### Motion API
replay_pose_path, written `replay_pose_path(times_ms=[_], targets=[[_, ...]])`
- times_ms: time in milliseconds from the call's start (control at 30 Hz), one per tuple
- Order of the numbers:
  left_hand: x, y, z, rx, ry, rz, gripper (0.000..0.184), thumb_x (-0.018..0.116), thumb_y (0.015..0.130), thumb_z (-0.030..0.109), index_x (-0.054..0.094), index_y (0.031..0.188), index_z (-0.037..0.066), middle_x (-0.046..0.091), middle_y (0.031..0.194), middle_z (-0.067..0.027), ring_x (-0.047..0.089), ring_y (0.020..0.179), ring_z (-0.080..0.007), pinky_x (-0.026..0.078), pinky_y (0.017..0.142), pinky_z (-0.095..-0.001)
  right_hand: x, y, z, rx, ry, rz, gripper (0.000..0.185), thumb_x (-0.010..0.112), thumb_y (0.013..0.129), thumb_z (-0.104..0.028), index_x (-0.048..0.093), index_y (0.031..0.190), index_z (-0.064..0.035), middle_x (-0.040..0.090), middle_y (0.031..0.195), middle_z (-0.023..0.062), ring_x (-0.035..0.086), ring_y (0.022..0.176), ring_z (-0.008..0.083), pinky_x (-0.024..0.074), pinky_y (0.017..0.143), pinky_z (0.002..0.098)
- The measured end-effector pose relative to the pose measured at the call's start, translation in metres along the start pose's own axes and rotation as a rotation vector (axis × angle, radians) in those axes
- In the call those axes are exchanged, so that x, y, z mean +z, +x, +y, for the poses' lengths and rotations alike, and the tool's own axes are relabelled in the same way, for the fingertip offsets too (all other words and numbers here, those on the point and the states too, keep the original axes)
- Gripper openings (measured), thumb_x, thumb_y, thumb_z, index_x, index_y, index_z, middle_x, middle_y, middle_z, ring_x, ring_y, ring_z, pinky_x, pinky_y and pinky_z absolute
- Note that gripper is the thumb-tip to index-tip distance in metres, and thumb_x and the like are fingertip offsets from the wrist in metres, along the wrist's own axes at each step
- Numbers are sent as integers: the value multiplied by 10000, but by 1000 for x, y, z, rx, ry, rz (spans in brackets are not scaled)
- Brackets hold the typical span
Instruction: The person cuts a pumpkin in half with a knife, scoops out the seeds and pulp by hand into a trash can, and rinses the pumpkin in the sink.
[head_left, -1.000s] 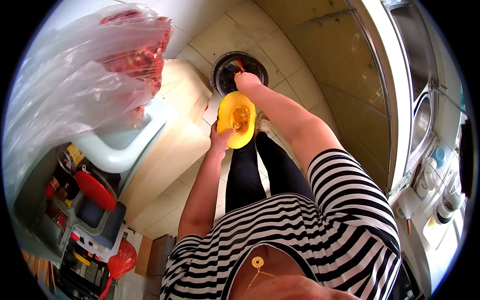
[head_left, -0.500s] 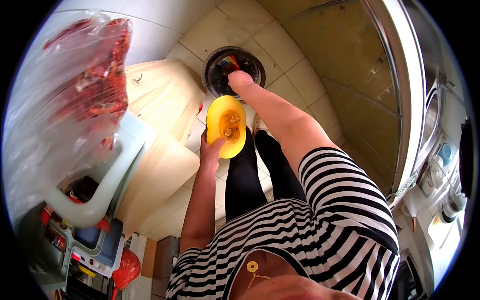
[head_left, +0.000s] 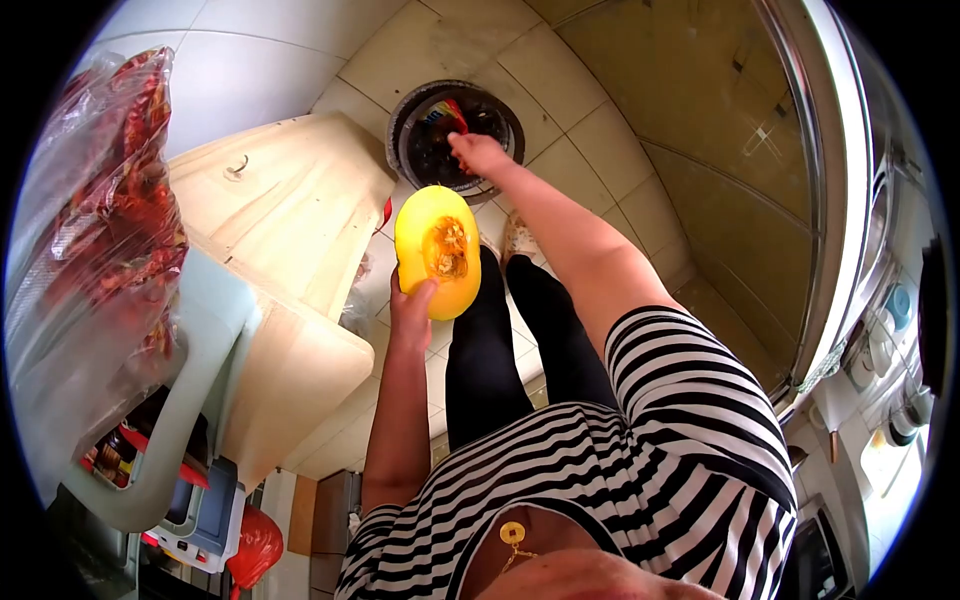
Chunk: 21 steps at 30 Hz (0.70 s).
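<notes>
A halved pumpkin (head_left: 415, 225) is held in my left hand (head_left: 410, 308), its yellow cut face turned up toward me. The thumb presses on the near rim and the other fingers wrap underneath, mostly hidden. Seeds and orange strings (head_left: 448, 250) fill the hollow in its middle. Farther out, my right hand (head_left: 480, 155) hangs over a dark round bin (head_left: 393, 140) on the floor. Its fingers are curled in, and whatever may be inside them cannot be made out. A red printed wrapper (head_left: 445, 113) lies in the bin beside those fingers.
A pale wooden cabinet (head_left: 290, 190) stands left of the pumpkin. Nearer on the left are a clear bag of dried red chillies (head_left: 125, 200) and a light plastic handled rack (head_left: 215, 310). Glossy brown panels (head_left: 700, 130) rise on the right. Tiled floor (head_left: 560, 90) surrounds the bin.
The pumpkin half has shifted slightly left and shows more of its face. My right hand stays over the bin, its fingers now more visible. The whole view has shifted a little.
</notes>
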<state>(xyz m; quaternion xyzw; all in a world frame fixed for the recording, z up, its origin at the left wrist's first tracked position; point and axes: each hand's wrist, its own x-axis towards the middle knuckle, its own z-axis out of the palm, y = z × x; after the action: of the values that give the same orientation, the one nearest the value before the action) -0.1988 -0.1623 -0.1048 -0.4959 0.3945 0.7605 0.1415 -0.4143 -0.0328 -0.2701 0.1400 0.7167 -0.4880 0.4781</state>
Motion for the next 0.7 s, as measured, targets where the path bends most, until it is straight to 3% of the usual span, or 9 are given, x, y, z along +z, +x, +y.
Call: replay_pose_path(times_ms=[33, 133, 200, 333, 367, 433, 533, 700], targets=[[2, -1, 1, -2, 0, 0, 610, 592, 768, -51, 340, 1319, 20, 515, 1188, -100, 537, 1057, -195, 442, 922, -326, -9, -3, 6, 19, 205, -8, 427, 508, 901, -474, 592, 828, -61, 562, 653, 40, 527, 539, 147, 454, 509, 294], [6, -1, 1, 7, 7, 37, 588, 592, 773, -42, 353, 1307, 19, 524, 1174, -98, 541, 1050, -196, 443, 922, -326, -47, -23, 12, 112, 596, 107, 327, 551, 896, -396, 508, 731, -117, 461, 595, -11, 429, 475, 110, 352, 413, 261], [4, 3, -4, 75, 2, 12, 485, 581, 796, -11, 431, 1253, 51, 558, 1138, -83, 579, 1007, -196, 491, 856, -324, -76, -20, 44, 124, 745, 206, 279, 532, 900, -322, 462, 717, -123, 436, 583, -7, 385, 457, 110, 306, 396, 256], [6, 9, -5, 80, 7, 4, 488, 584, 801, -8, 424, 1258, 49, 557, 1145, -87, 578, 1019, -202, 491, 865, -331, -98, -15, 98, 280, 896, 386, 298, 505, 898, -279, 407, 675, -107, 401, 557, 9, 340, 439, 119, 284, 400, 264], [6, 12, -7, 81, 8, -11, 498, 584, 801, -8, 416, 1266, 49, 552, 1153, -87, 574, 1024, -202, 488, 868, -330, -94, -12, 110, 286, 895, 384, 298, 505, 898, -279, 407, 675, -107, 401, 557, 9, 340, 439, 119, 284, 400, 264], [9, 14, -6, 82, 10, -17, 508, 584, 801, -9, 408, 1275, 48, 547, 1160, -87, 571, 1029, -201, 486, 871, -330, -84, -11, 120, 514, 748, 423, 280, 468, 928, -255, 390, 700, -112, 329, 561, -5, 277, 459, 114, 252, 394, 276], [12, 15, -6, 74, 16, -8, 518, 577, 808, -3, 394, 1290, 48, 534, 1179, -87, 560, 1046, -199, 477, 885, -327, -62, -13, 113, 664, 478, 384, 274, 439, 928, -259, 429, 725, -75, 374, 566, 27, 302, 443, 135, 266, 379, 288], [17, 15, -2, 64, -1, -29, 571, 589, 792, -29, 355, 1310, 26, 524, 1180, -93, 537, 1059, -184, 439, 923, -319, -41, -6, 79, 604, 345, 308, 335, 413, 931, -303, 449, 745, -26, 428, 576, 64, 344, 427, 156, 292, 379, 300]])
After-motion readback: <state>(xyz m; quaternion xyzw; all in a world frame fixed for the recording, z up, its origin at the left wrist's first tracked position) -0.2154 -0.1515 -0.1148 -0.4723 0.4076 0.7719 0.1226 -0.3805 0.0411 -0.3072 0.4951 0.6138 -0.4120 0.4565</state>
